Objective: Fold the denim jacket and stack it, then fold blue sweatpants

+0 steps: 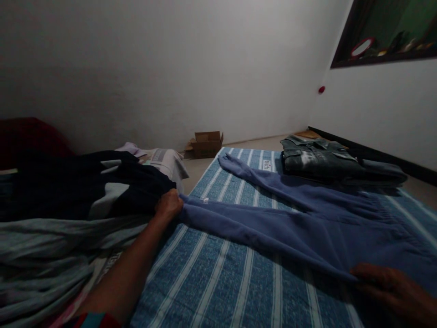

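Blue trousers (300, 228) lie spread across a blue-and-white striped cloth (225, 273), legs pointing left and the gathered waist at the right. My left hand (170, 203) is closed around the hem of the nearer leg, at the left edge of the cloth. Low on the right, my right hand (392, 284) pinches the trousers' near side edge, its fingers partly in shadow. The farther leg rests slightly bent, with its hem near the cloth's far left corner.
A folded dark grey garment pile (317, 157) sits at the far right of the striped cloth. Left of it lie a dark navy garment (68, 187) and rumpled grey fabric (44, 255). An open cardboard box (206, 145) stands by the wall.
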Available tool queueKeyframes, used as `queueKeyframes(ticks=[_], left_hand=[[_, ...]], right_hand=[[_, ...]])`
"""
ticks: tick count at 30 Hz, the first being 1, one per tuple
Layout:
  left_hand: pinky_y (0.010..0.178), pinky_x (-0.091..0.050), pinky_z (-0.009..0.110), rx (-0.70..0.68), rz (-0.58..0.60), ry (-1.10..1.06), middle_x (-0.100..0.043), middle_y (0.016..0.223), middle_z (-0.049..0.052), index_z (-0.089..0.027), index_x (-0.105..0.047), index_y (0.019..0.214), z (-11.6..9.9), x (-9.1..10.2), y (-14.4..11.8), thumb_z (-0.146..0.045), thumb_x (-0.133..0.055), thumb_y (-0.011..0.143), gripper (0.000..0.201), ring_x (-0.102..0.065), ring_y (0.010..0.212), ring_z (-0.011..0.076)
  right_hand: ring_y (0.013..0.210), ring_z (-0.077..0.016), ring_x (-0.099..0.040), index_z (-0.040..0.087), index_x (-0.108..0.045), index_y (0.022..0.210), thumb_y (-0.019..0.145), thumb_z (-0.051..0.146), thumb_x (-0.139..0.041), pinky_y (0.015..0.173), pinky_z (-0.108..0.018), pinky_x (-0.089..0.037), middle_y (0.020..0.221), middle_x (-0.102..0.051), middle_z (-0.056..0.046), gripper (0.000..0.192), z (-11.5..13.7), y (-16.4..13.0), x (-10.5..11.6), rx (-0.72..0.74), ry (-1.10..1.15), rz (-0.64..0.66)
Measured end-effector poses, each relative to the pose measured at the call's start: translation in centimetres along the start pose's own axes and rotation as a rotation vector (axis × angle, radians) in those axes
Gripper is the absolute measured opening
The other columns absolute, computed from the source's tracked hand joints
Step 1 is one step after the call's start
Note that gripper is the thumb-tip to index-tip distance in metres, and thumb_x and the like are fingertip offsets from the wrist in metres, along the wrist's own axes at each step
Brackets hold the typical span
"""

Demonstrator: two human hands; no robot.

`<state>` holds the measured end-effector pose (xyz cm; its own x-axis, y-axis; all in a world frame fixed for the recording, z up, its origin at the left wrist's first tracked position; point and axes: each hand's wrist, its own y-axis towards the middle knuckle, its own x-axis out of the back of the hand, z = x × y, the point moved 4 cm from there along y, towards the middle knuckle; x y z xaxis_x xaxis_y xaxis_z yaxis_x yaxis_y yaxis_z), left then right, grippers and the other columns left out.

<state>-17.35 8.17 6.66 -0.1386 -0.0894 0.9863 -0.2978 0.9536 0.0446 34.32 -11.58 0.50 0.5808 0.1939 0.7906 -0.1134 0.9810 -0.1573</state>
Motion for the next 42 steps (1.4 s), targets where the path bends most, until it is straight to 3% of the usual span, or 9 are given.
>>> queueKeyframes(ticks=[4, 8, 14, 17, 21, 26, 31, 35, 42], left_hand=[[0.075, -0.046, 0.039, -0.093, -0.028, 0.147, -0.061, 0.107, 0.019, -0.015, -0.055, 0.095, -1.6, 0.3, -2.0, -0.013, -0.039, 0.077, 0.024, -0.059, 0.101, 0.0332], [0.094, -0.041, 0.044, -0.315, -0.048, 0.131, -0.056, 0.119, 0.020, -0.013, -0.055, 0.103, -4.7, -0.8, -4.3, -0.021, -0.041, 0.080, 0.028, -0.050, 0.117, 0.0335], [0.107, -0.033, 0.038, -0.724, 0.193, -0.051, -0.053, 0.132, 0.016, -0.017, -0.060, 0.101, -9.5, -6.0, -8.0, -0.033, -0.046, 0.079, 0.031, -0.047, 0.126, 0.0276], [0.104, -0.038, 0.041, -0.787, 0.313, -0.126, -0.056, 0.131, 0.013, -0.022, -0.062, 0.101, -11.6, -6.8, -9.0, -0.037, -0.049, 0.076, 0.031, -0.051, 0.122, 0.0285], [0.103, -0.040, 0.041, -0.866, 0.401, -0.177, -0.055, 0.132, 0.015, -0.020, -0.062, 0.104, -14.8, -6.8, -10.1, -0.037, -0.050, 0.075, 0.035, -0.052, 0.121, 0.0290], [0.105, -0.039, 0.042, -1.008, 0.388, -0.209, -0.054, 0.132, 0.016, -0.018, -0.061, 0.108, -19.2, -7.7, -12.6, -0.035, -0.048, 0.079, 0.035, -0.050, 0.123, 0.0288], [0.105, -0.040, 0.043, -1.185, 0.355, -0.274, -0.054, 0.131, 0.014, -0.021, -0.058, 0.111, -22.8, -8.1, -15.9, -0.030, -0.048, 0.083, 0.031, -0.049, 0.123, 0.0271], [0.105, -0.040, 0.045, -1.265, 0.288, -0.268, -0.053, 0.131, 0.016, -0.019, -0.057, 0.110, -24.6, -8.5, -17.3, -0.028, -0.049, 0.083, 0.029, -0.048, 0.124, 0.0286], [0.094, -0.047, 0.048, -1.315, 0.059, -0.266, -0.060, 0.119, 0.013, -0.018, -0.055, 0.106, -26.7, -8.7, -18.9, -0.019, -0.049, 0.084, 0.024, -0.056, 0.111, 0.0267]], right_hand=[[0.075, -0.0230, -0.066, 0.028, -0.070, 0.078, 0.080, 0.048, -0.045, 0.069, -0.032, -0.052, 0.080, -0.069, -0.003, 0.032, 1.0, 0.1, -0.6, -0.015, 0.100, 0.277], [0.070, -0.0201, -0.061, 0.021, -0.067, 0.073, 0.081, 0.045, -0.047, 0.063, -0.028, -0.047, 0.074, -0.065, -0.003, 0.032, 2.1, 0.3, -0.1, -0.003, 0.065, 0.191], [0.072, -0.0184, -0.061, 0.018, -0.067, 0.077, 0.085, 0.039, -0.046, 0.063, -0.026, -0.045, 0.075, -0.066, -0.001, 0.031, 3.0, 1.0, 1.1, 0.004, 0.112, 0.070], [0.082, -0.0200, -0.065, 0.020, -0.069, 0.089, 0.087, 0.040, -0.044, 0.072, -0.028, -0.048, 0.087, -0.070, -0.002, 0.032, 0.9, 1.6, 3.1, -0.088, 0.084, -0.165], [0.103, -0.0226, -0.062, 0.020, -0.068, 0.103, 0.086, 0.042, -0.043, 0.089, -0.031, -0.046, 0.110, -0.067, -0.006, 0.038, -4.5, 1.7, 6.3, -0.412, -0.188, -0.502], [0.115, -0.0367, -0.052, 0.009, -0.055, 0.124, 0.084, 0.041, -0.045, 0.092, -0.051, -0.041, 0.122, -0.057, -0.022, 0.052, -9.8, 1.7, 7.9, -0.694, -0.283, -0.588], [0.109, -0.0352, -0.057, 0.010, -0.051, 0.129, 0.083, 0.053, -0.044, 0.085, -0.047, -0.046, 0.119, -0.060, -0.021, 0.063, -12.3, 1.7, 8.4, -0.815, -0.219, -0.568], [0.102, -0.0328, -0.061, 0.009, -0.054, 0.124, 0.078, 0.059, -0.049, 0.077, -0.040, -0.048, 0.116, -0.062, -0.022, 0.068, -13.7, 1.6, 9.3, -0.838, -0.137, -0.569], [0.061, -0.0195, -0.061, 0.013, -0.062, 0.068, 0.075, 0.050, -0.058, 0.052, -0.027, -0.038, 0.067, -0.066, -0.009, 0.038, -15.3, 2.0, 8.7, -0.729, -0.005, -0.505]])
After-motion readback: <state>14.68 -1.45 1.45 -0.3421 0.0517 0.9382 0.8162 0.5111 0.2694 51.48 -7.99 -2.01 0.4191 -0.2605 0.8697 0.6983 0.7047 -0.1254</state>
